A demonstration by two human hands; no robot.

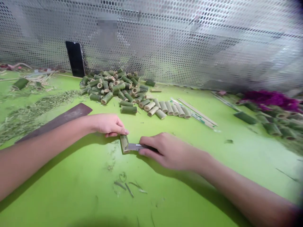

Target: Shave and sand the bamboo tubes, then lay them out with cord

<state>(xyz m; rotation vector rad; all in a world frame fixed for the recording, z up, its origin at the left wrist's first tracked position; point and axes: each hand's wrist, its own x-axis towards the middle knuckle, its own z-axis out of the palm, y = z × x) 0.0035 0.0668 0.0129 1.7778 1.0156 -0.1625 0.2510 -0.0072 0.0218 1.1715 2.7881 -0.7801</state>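
On the green table (71, 195), my left hand (107, 124) presses its fingertips on the far end of a short green bamboo piece (124, 142) lying flat. My right hand (165, 150) is closed around a small metal blade (134, 146), whose tip rests against the near end of that bamboo piece. A pile of short green bamboo tubes (111, 85) lies beyond the hands, with a row of paler peeled tubes (168, 108) to its right.
A long dark flat blade (59, 119) lies under my left forearm. A black phone (75, 59) leans on the perforated metal screen (189, 41). Green shavings (28, 110) cover the left; purple fluff (272, 98) and more tubes sit far right. Thin sticks (199, 113) lie nearby.
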